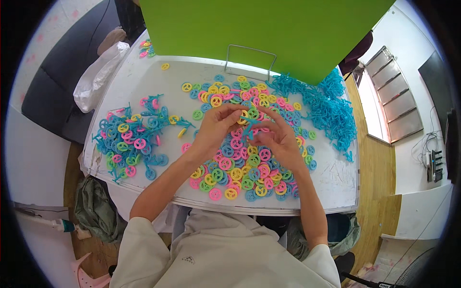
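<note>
No lettering can be read clearly. The one printed mark that shows is a small dark emblem (188, 259) on the front of the person's pale grey shirt (225, 259), at the near side, left of the middle: a peaked, angular outline with a short, slanting row of tiny characters beneath it, too small to make out. On the near right part of the white table (336, 198) run thin dark scrawled lines (321, 177); whether they are writing or scratches cannot be told.
</note>
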The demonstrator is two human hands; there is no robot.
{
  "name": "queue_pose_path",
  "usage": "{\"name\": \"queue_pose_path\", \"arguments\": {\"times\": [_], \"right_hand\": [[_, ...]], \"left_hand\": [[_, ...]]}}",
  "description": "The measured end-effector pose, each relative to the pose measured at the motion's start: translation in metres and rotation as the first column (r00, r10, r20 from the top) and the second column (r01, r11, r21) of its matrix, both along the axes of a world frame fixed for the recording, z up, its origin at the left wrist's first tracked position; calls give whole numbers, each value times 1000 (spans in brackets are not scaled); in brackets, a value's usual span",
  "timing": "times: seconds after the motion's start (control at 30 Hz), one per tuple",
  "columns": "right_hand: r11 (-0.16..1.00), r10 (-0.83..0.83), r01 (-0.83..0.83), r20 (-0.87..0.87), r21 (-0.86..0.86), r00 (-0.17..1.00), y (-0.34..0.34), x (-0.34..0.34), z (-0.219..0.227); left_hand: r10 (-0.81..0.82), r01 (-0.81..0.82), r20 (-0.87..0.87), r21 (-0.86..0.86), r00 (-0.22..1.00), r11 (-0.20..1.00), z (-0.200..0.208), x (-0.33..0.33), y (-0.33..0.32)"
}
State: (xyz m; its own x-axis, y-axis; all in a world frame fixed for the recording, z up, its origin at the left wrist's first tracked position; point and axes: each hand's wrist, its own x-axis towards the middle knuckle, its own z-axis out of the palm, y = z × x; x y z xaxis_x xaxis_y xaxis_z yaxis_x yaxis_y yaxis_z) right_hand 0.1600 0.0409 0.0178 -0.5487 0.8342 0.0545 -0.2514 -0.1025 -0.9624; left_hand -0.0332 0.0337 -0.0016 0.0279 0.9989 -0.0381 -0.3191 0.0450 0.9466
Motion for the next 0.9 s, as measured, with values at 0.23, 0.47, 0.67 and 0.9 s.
{"name": "queue_pose_path", "arguments": {"times": [0.23,0.47,0.67,0.9], "right_hand": [[783,-256,87,191,616,948,12,4,-20],[929,-355,355,-20,102,935,22,14,-16],[913,-377,358,71,196,923,23,14,-28],[833,-480,238,441,499,758,19,19,-18]], "left_hand": [[-46,72,-368,57,929,996,-1,2,3],[157,362,-875,345,458,866,-14,11,-13],[76,366,-869,283,489,887,-19,23,-16],[132,-50,-345,236,929,970,8,9,-2]]}}
